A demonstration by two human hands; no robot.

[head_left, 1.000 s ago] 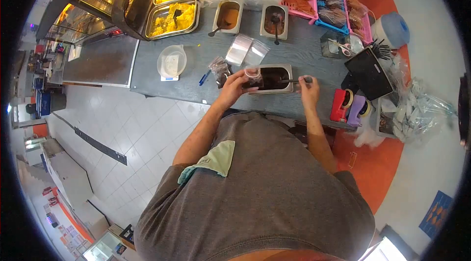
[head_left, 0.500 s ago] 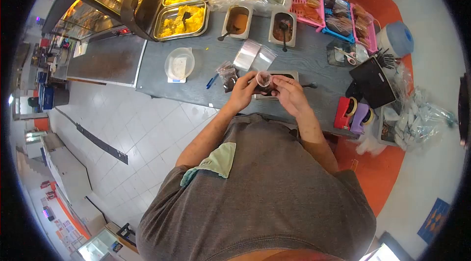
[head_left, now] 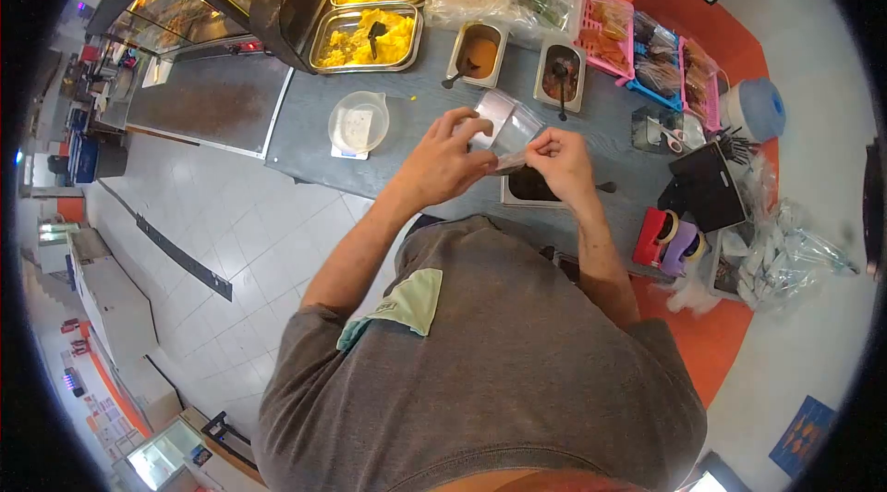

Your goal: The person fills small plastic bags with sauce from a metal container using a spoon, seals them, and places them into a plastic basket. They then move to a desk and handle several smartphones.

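The small clear bag (head_left: 511, 160) sits at the centre of the frame, held up above the desk (head_left: 305, 127) between both hands. The left hand (head_left: 443, 164) pinches its left edge with thumb and curled fingers, and the right hand (head_left: 559, 162) pinches its right end, fingertips pressed together. Whether anything is in it is too small to tell. Judging by the grip along the top edge, the bag looks to be at the closing or opening stage, not yet set down. Just below the right hand lies a metal tray of dark sauce (head_left: 528, 187), with a spoon handle (head_left: 605, 186) sticking out to the right. Just above the hands lie spare clear bags (head_left: 504, 113), and to the left is a round plastic tub (head_left: 358, 122). Toward the top of the frame stand trays of yellow food (head_left: 370, 35), a brown sauce tray (head_left: 478, 53) and another dark sauce tray (head_left: 559, 73). At the right are pink baskets (head_left: 605, 30), a black device (head_left: 707, 187) and a red tape dispenser (head_left: 651, 238). Nothing lies between the hands and the desk.
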